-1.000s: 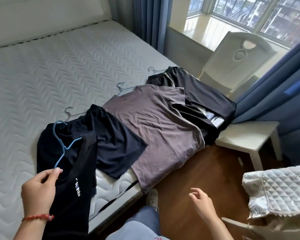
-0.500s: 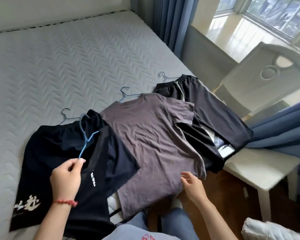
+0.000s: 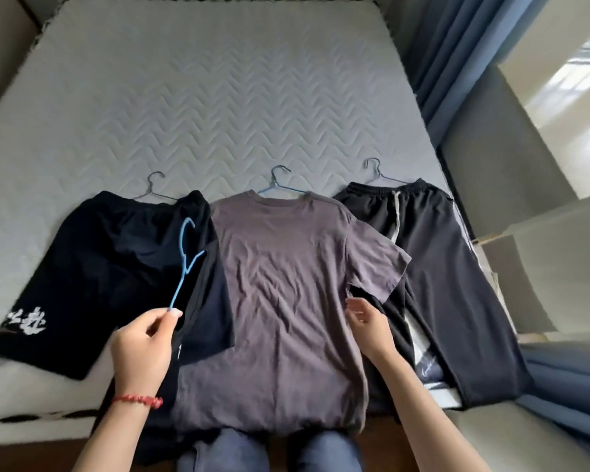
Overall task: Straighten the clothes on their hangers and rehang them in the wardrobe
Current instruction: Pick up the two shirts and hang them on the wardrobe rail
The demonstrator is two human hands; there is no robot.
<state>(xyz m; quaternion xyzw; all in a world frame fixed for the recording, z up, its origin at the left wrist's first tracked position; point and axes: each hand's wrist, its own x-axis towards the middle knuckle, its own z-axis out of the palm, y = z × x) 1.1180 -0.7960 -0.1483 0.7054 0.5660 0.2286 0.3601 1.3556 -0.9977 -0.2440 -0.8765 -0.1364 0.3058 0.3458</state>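
Clothes are lying hangered on the mattress (image 3: 218,97) around the grey T-shirt (image 3: 280,294); your left hand (image 3: 143,349) is pinching a blue hanger (image 3: 184,264), your right hand (image 3: 368,328) is hovering open beside it, nothing rehung yet.

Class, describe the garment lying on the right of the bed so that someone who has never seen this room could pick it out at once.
Start at the quilted mattress. Three garments on hangers lie in a row along its near edge. The black trousers lie rightmost, beside the grey T-shirt; only they have a white drawstring and pale side stripes.
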